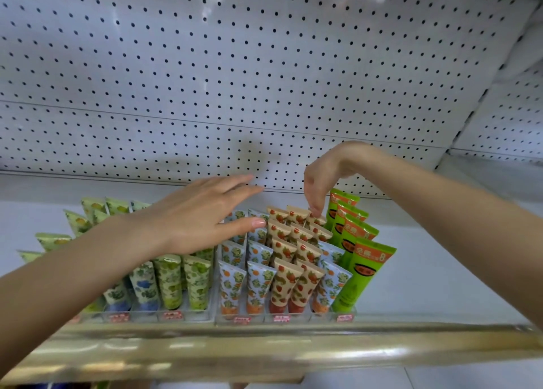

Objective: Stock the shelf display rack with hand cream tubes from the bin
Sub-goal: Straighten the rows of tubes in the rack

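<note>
Head view: both hands over the display rack [266, 319].
Left hand [202, 212]: fingers straight, flat above the tubes [257, 283], holding nothing.
Right hand [320, 180]: fingertips pinch a strawberry hand cream tube [316, 220] by its top, in the rack's back row.

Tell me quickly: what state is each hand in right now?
Left hand: open, fingers straight.
Right hand: fingertips pinch the top of a back-row strawberry tube.
</note>
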Tool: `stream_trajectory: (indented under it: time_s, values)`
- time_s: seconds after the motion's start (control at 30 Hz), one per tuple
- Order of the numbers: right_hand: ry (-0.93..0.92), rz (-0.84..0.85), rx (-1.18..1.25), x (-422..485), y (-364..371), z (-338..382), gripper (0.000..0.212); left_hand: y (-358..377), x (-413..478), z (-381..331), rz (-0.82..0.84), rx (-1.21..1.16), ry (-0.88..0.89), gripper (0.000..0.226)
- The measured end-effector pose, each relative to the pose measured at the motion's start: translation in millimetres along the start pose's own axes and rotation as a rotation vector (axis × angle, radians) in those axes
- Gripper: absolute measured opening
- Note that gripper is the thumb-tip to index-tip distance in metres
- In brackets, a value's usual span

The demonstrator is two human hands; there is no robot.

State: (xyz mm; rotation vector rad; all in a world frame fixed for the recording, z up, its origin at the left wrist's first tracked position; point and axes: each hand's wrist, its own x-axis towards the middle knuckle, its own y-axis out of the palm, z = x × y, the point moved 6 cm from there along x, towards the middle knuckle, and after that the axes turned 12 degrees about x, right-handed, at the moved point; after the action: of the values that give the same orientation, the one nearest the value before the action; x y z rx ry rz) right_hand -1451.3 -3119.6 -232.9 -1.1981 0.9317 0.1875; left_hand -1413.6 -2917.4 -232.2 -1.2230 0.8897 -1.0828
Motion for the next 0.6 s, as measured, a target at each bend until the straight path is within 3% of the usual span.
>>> stream_trajectory:
  time_s: [0.43,0.6]
  values:
    - [-0.006,-0.032,-0.018,-13,-2,0,0.007,-5,-10,1,0.009,0.003,-0.01,0.078]
    - [-0.187,-0.264,0.199,-22,-20,9,0.017,-9,-14,0,0.012,0.01,-0.014,0.078]
